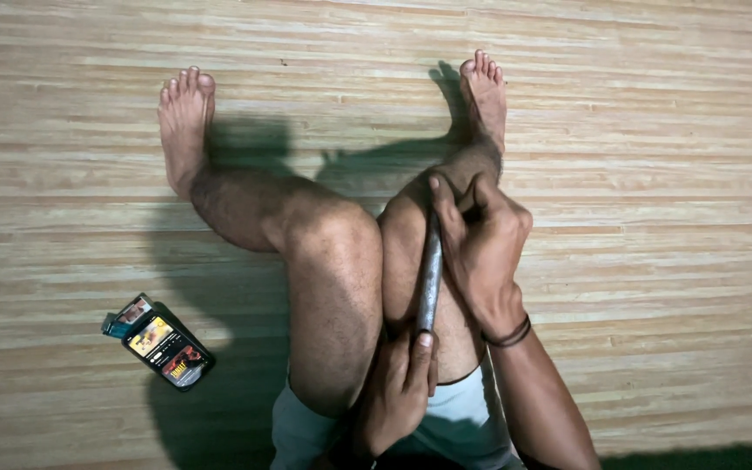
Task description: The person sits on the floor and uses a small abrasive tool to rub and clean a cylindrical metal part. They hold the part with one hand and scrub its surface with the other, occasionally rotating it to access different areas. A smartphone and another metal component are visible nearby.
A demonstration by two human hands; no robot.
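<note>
The grey rod lies along the person's right shin, held at both ends. The right hand has its fingers clamped on the far end; the left hand has its fingers wrapped round the near end. Well to the left on the woven floor mat, a dark phone with a bright screen lies touching a small teal packet.

Far end of the rod under the right hand
</note>
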